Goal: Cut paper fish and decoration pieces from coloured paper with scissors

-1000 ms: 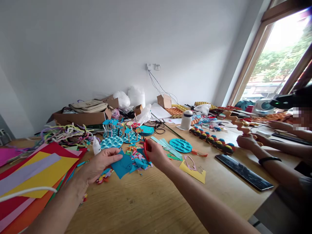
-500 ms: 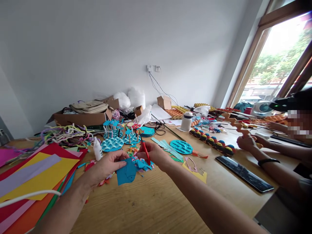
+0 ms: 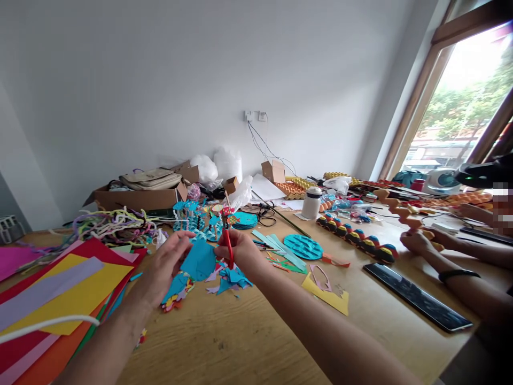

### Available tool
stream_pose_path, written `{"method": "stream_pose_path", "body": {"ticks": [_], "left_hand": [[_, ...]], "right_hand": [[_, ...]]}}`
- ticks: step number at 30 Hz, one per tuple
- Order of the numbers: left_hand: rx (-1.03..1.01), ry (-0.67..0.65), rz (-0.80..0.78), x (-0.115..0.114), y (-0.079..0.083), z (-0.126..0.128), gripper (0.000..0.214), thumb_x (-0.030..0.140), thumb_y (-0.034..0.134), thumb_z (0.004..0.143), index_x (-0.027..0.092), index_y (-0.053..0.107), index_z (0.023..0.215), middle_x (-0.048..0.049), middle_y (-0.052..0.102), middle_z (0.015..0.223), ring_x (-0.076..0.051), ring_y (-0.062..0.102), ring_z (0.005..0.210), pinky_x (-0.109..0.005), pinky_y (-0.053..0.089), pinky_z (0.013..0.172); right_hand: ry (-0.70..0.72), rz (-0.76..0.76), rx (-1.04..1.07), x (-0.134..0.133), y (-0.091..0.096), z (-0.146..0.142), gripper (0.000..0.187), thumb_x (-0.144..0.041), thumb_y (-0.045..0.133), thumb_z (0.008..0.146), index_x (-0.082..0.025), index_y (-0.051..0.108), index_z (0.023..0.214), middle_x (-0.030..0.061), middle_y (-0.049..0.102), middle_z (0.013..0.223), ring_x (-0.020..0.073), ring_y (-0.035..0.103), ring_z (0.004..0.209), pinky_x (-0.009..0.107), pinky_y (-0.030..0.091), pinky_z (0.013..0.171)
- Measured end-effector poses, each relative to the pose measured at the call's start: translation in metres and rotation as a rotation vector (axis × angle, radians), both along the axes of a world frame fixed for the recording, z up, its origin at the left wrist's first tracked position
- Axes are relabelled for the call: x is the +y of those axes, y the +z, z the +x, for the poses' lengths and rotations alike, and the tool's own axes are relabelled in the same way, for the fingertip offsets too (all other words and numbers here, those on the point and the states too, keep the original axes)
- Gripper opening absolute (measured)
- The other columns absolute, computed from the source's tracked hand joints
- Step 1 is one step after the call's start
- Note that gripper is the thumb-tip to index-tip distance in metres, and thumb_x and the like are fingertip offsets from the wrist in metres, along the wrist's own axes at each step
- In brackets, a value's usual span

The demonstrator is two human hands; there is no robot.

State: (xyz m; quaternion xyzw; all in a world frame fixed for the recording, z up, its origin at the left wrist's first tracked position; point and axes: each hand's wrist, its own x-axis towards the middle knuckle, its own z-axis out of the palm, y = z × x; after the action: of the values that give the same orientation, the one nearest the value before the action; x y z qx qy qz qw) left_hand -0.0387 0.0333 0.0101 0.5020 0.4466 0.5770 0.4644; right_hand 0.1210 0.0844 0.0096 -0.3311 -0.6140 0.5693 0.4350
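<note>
My right hand (image 3: 241, 250) is closed around the red-handled scissors (image 3: 228, 250), which point up and away from me. Its fingertips also touch the right edge of a piece of blue paper (image 3: 199, 261) held above the table. On the paper's left side is my left hand (image 3: 170, 262), its fingers stretched out and parted beside the edge. Whether the left thumb touches the paper is hard to see. Blue paper scraps (image 3: 233, 279) and small coloured offcuts lie beneath my hands.
Coloured paper sheets (image 3: 86, 289) and a heap of pipe cleaners (image 3: 116, 227) lie left. A blue textured disc (image 3: 303, 247), a white bottle (image 3: 311, 203), a painted egg-carton strip (image 3: 356, 238) and a black phone-like slab (image 3: 417, 297) are right. A co-worker's hands (image 3: 419, 241) hold a carton strip.
The blue paper has been turned and raised slightly, and its drawn outline no longer shows. My left fingers have loosened from its top edge. The view has shifted a little left.
</note>
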Motion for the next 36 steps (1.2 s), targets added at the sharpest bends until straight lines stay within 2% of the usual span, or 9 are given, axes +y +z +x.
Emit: {"method": "stream_pose_path", "body": {"ticks": [4, 9, 14, 18, 22, 26, 31, 33, 36], "left_hand": [[-0.203, -0.043, -0.026, 0.002, -0.009, 0.007, 0.03, 0.048, 0.055, 0.071, 0.021, 0.056, 0.086, 0.0012, 0.061, 0.068, -0.015, 0.055, 0.058, -0.025, 0.044, 0.051], [0.103, 0.101, -0.012, 0.002, -0.019, 0.026, 0.023, 0.037, 0.063, 0.065, 0.018, 0.052, 0.057, 0.0054, 0.051, 0.046, -0.01, 0.044, 0.043, -0.021, 0.035, 0.044], [0.274, 0.173, -0.073, 0.004, -0.01, 0.025, 0.027, 0.038, 0.062, 0.062, 0.02, 0.046, 0.051, 0.0081, 0.043, 0.04, -0.007, 0.035, 0.036, -0.02, 0.026, 0.037], [0.337, 0.131, -0.059, 0.008, -0.001, 0.018, 0.028, 0.039, 0.063, 0.061, 0.02, 0.045, 0.05, 0.0085, 0.043, 0.039, -0.007, 0.034, 0.035, -0.02, 0.025, 0.037], [0.322, 0.106, 0.007, 0.007, 0.004, 0.01, 0.027, 0.041, 0.062, 0.064, 0.019, 0.049, 0.055, 0.008, 0.045, 0.045, -0.01, 0.039, 0.043, -0.021, 0.031, 0.044], [0.325, 0.061, -0.031, 0.004, 0.01, 0.006, 0.024, 0.039, 0.065, 0.063, 0.019, 0.052, 0.058, 0.0068, 0.048, 0.049, -0.011, 0.042, 0.046, -0.021, 0.032, 0.045], [0.4, 0.012, -0.074, 0.003, 0.013, 0.009, 0.022, 0.037, 0.065, 0.063, 0.02, 0.053, 0.056, 0.0065, 0.047, 0.045, -0.011, 0.042, 0.043, -0.021, 0.03, 0.043], [0.339, 0.006, -0.05, 0.002, 0.011, 0.013, 0.023, 0.038, 0.063, 0.065, 0.02, 0.052, 0.056, 0.0065, 0.047, 0.046, -0.011, 0.042, 0.045, -0.021, 0.032, 0.045], [0.073, -0.044, 0.017, -0.001, 0.007, 0.018, 0.025, 0.045, 0.055, 0.071, 0.02, 0.054, 0.065, 0.0042, 0.05, 0.055, -0.012, 0.045, 0.053, -0.024, 0.039, 0.052]], "right_hand": [[-0.081, -0.069, 0.257, -0.004, -0.005, -0.005, 0.033, -0.028, 0.072, 0.049, -0.017, 0.045, 0.064, -0.0069, 0.05, 0.052, 0.0085, 0.05, 0.047, 0.02, 0.037, 0.045], [-0.094, -0.125, 0.401, -0.006, -0.013, -0.009, 0.035, -0.027, 0.075, 0.046, -0.017, 0.046, 0.064, -0.0073, 0.049, 0.049, 0.0081, 0.048, 0.045, 0.019, 0.033, 0.043], [-0.062, -0.117, 0.328, -0.007, -0.013, -0.003, 0.033, -0.025, 0.076, 0.044, -0.017, 0.049, 0.062, -0.0067, 0.051, 0.049, 0.0077, 0.047, 0.045, 0.02, 0.034, 0.044], [-0.054, -0.104, 0.243, -0.01, -0.009, 0.004, 0.031, -0.024, 0.075, 0.043, -0.017, 0.051, 0.061, -0.0069, 0.051, 0.049, 0.0082, 0.047, 0.047, 0.02, 0.035, 0.046], [-0.072, -0.065, 0.167, -0.011, -0.006, 0.014, 0.025, -0.024, 0.069, 0.05, -0.017, 0.049, 0.063, -0.0064, 0.051, 0.05, 0.0077, 0.045, 0.045, 0.02, 0.033, 0.043], [-0.089, -0.032, 0.149, -0.011, -0.002, 0.021, 0.023, -0.026, 0.067, 0.055, -0.017, 0.049, 0.065, -0.005, 0.053, 0.054, 0.0073, 0.044, 0.046, 0.02, 0.031, 0.043], [-0.047, -0.036, 0.166, -0.011, 0.005, 0.016, 0.029, -0.025, 0.073, 0.048, -0.017, 0.05, 0.063, -0.0058, 0.051, 0.054, 0.008, 0.045, 0.049, 0.021, 0.033, 0.046], [-0.029, -0.07, 0.231, -0.011, 0.007, 0.013, 0.031, -0.023, 0.074, 0.045, -0.017, 0.049, 0.063, -0.0067, 0.05, 0.053, 0.0082, 0.046, 0.049, 0.021, 0.035, 0.048], [-0.054, -0.098, 0.355, -0.013, 0.006, 0.009, 0.03, -0.023, 0.072, 0.047, -0.017, 0.049, 0.064, -0.0067, 0.05, 0.053, 0.0082, 0.046, 0.048, 0.021, 0.035, 0.048]]}}
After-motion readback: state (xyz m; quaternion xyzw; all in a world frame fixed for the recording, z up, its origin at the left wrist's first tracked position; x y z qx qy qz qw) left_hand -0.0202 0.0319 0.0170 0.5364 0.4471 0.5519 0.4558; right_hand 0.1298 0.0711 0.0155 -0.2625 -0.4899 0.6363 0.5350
